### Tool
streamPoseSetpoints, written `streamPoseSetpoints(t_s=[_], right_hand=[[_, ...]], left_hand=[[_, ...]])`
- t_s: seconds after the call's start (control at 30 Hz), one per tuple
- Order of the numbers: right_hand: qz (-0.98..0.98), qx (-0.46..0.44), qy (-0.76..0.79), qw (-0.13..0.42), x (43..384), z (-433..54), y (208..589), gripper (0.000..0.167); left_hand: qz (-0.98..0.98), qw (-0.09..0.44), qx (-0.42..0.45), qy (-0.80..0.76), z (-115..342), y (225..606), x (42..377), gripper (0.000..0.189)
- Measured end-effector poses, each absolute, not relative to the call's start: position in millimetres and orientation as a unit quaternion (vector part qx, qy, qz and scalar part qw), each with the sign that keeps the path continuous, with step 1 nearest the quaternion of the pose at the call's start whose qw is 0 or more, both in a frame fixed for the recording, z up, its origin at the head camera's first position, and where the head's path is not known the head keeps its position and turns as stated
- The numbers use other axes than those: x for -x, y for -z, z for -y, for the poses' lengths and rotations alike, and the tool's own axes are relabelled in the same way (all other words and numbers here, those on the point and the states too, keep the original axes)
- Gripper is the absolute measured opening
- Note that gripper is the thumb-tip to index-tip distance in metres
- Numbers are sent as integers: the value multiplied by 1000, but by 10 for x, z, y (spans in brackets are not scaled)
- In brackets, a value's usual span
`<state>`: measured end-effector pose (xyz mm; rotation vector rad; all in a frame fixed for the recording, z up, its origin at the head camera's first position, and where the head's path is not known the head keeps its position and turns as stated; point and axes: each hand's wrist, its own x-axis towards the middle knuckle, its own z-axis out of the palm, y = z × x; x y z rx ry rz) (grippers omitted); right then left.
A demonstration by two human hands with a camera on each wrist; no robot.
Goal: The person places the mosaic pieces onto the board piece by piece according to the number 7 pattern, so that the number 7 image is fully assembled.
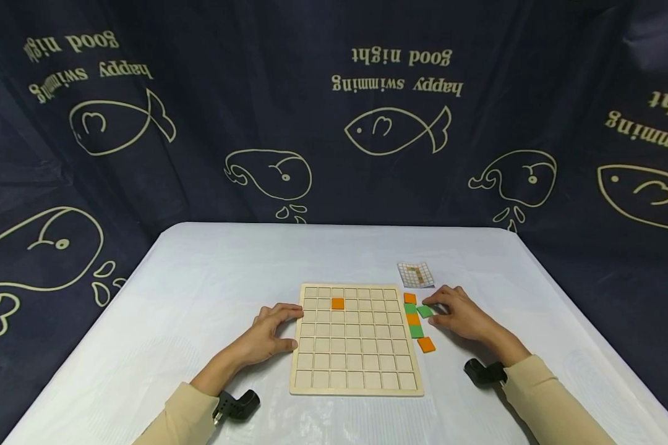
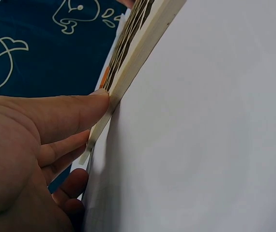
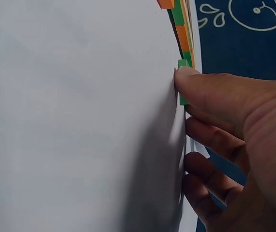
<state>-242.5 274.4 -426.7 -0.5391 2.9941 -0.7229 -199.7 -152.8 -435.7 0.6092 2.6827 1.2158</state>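
Observation:
A light wooden board (image 1: 360,363) with a grid of square cells lies flat on the table, one orange tile (image 1: 338,303) in its second row from the far edge. Along the board's left edge rests my left hand (image 1: 267,337), thumb and fingers spread; in the left wrist view its thumb (image 2: 75,113) touches the wooden side. My right hand (image 1: 459,314) pinches a green tile (image 1: 425,311) between thumb and fingers, just right of the tile row. The right wrist view shows the thumb (image 3: 210,89) against that green tile (image 3: 183,96).
Orange and green tiles (image 1: 413,319) line up along the board's right edge, with a separate orange tile (image 1: 426,345) nearer me. Beyond them lies a small pattern card (image 1: 416,275) with a printed grid. A dark cloth (image 1: 334,185) hangs behind the white table (image 1: 245,259).

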Motion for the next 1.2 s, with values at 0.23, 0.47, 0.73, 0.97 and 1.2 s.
streamPoseSetpoints(t_s=[0.23,0.47,0.73,0.97,1.2], right_hand=[[-957,164,239,10,2419,-2760,4274,31],[-958,160,237,11,2421,-2776,4270,28],[-958,159,238,2,2418,-2773,4283,25],[-960,158,232,-2,2405,-2779,4280,22],[-961,160,227,-16,2398,-2784,4292,21]], left_hand=[[-890,69,-201,-404,1526,4359,1998,55],[-889,66,-205,-404,1528,4366,1996,55],[-890,66,-205,-403,1532,4373,2000,55],[-892,65,-201,-401,1534,4381,2002,55],[-893,61,-202,-398,1535,4382,2003,55]])
